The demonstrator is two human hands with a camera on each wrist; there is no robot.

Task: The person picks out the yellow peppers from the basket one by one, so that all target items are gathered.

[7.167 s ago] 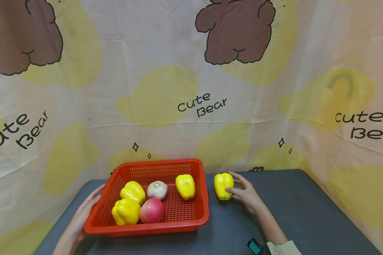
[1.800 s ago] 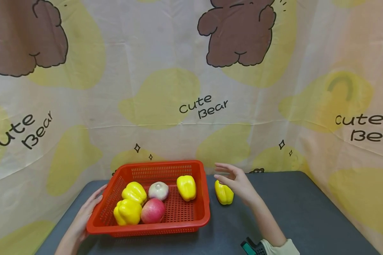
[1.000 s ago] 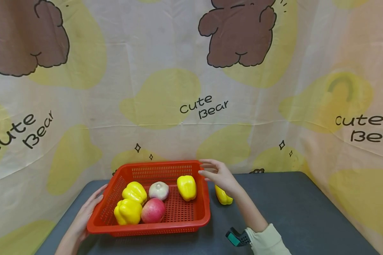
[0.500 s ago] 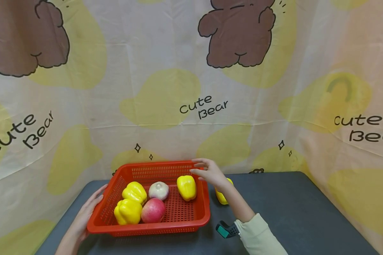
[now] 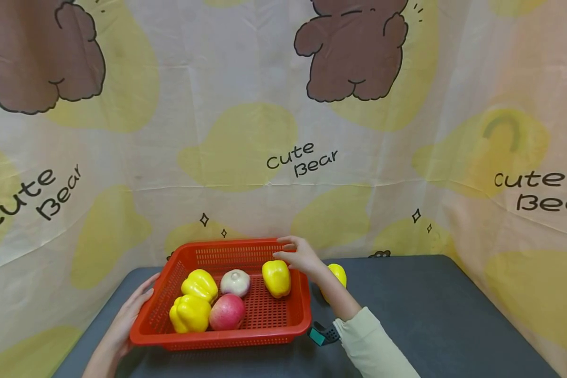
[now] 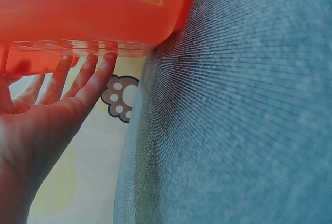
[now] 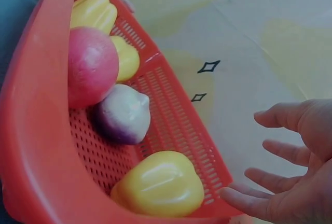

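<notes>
My left hand [image 5: 126, 316] rests with extended fingers against the left side of a red plastic basket [image 5: 245, 338]. The left wrist view shows its fingertips [image 6: 109, 60] touching just below the rim. Over the back right corner hovers my right hand [image 5: 304, 258], fingers spread and holding nothing. Just below it, inside the basket, lies a yellow bell pepper [image 5: 276, 279]. The basket also holds two yellow bell peppers [image 5: 189, 314] at left, a pinkish-red round fruit [image 5: 227, 312] and a white-and-purple bulb [image 7: 124, 114] like an onion. My right forearm partly hides another yellow bell pepper [image 5: 338, 274] on the table.
The dark grey table [image 5: 434, 310] extends right of the basket. A printed curtain [image 5: 236, 142] with bears stands close behind the table's back edge and along both sides. A dark and teal band [image 5: 322, 335] is on my right wrist.
My right hand held the pepper on the table earlier. It has let go, risen and moved left over the basket's right rim; that pepper stays on the table. My left hand keeps its place.
</notes>
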